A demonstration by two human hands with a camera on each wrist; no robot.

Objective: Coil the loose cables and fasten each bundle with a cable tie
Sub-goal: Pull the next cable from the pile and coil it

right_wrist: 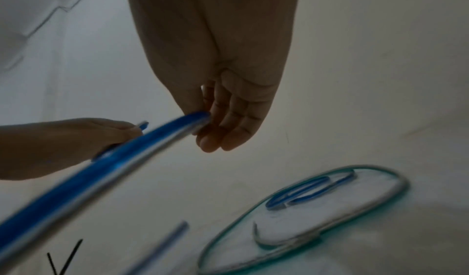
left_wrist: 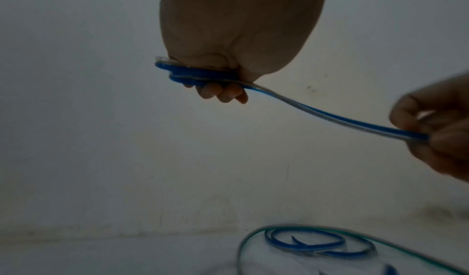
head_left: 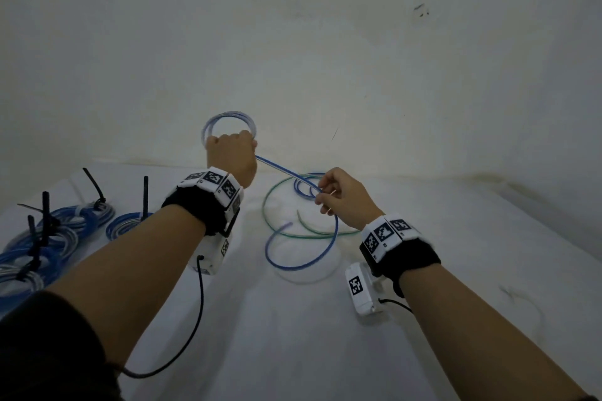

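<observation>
My left hand [head_left: 232,148] is raised above the table and grips a small coil of blue-and-white cable [head_left: 229,122], fingers curled round its loops [left_wrist: 200,73]. A straight run of the same cable [head_left: 286,174] slopes down to my right hand [head_left: 338,194], which pinches it between thumb and fingers [right_wrist: 203,117]. Beyond that hand the cable falls in a wide loose loop [head_left: 303,265] on the white table. A loose green cable [head_left: 283,192] lies in a ring under and around it, with a smaller blue loop [right_wrist: 304,191] inside.
Finished blue bundles [head_left: 49,238] with black cable ties [head_left: 94,185] standing up lie at the table's left edge; another tied coil [head_left: 128,223] sits beside them. A white wall [head_left: 325,42] closes off the back. Black wrist-camera leads [head_left: 198,319] hang under both arms.
</observation>
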